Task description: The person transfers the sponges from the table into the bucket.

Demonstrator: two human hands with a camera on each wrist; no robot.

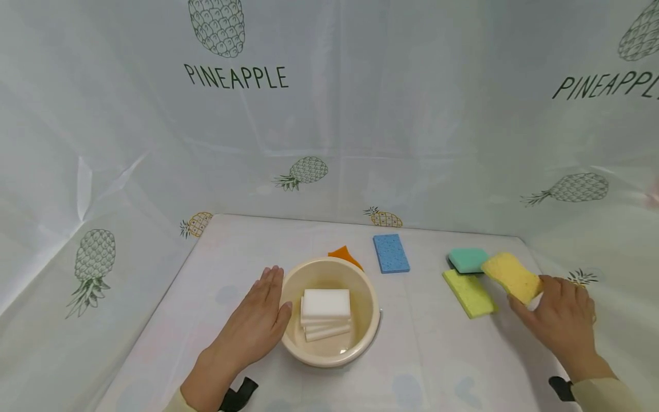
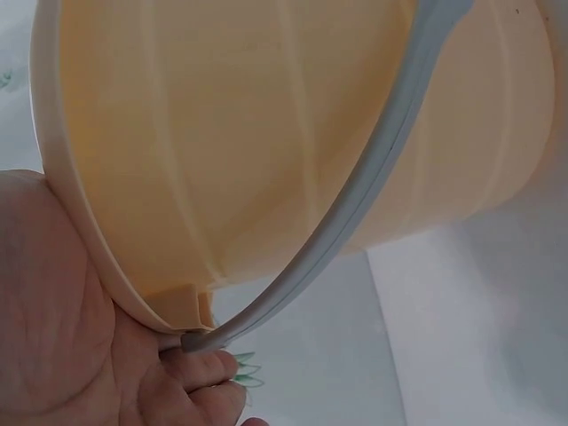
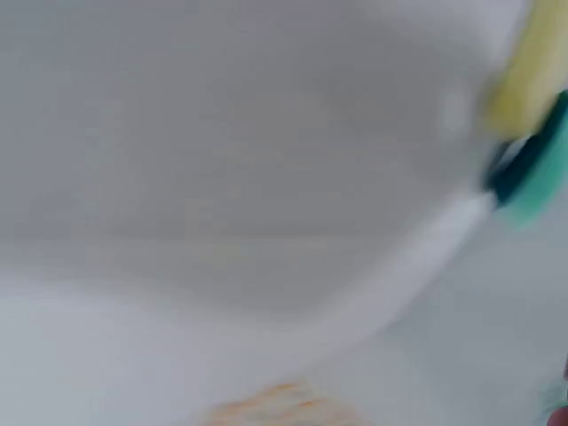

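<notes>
My left hand [image 1: 262, 315] rests on the left side of a cream bucket [image 1: 329, 361], its fingers straight along the rim. In the left wrist view, the palm lies against the bucket's rim, next to the end of its grey handle [image 2: 355, 191]. Several white sponge blocks [image 1: 326, 304] lie stacked inside the bucket. On the right, my right hand [image 1: 563, 312] pinches a yellow sponge [image 1: 512, 277] between thumb and fingers. Just left of that sponge are a teal sponge with a dark underside [image 1: 467, 260] and a lime-green sponge [image 1: 469, 293]. The right wrist view is blurred.
A blue sponge [image 1: 391, 253] lies behind and to the right of the bucket. An orange piece [image 1: 347, 256] pokes out behind the bucket's rim, mostly hidden. A pineapple-print sheet [image 1: 412, 114] hangs around the white-covered table [image 1: 427, 343].
</notes>
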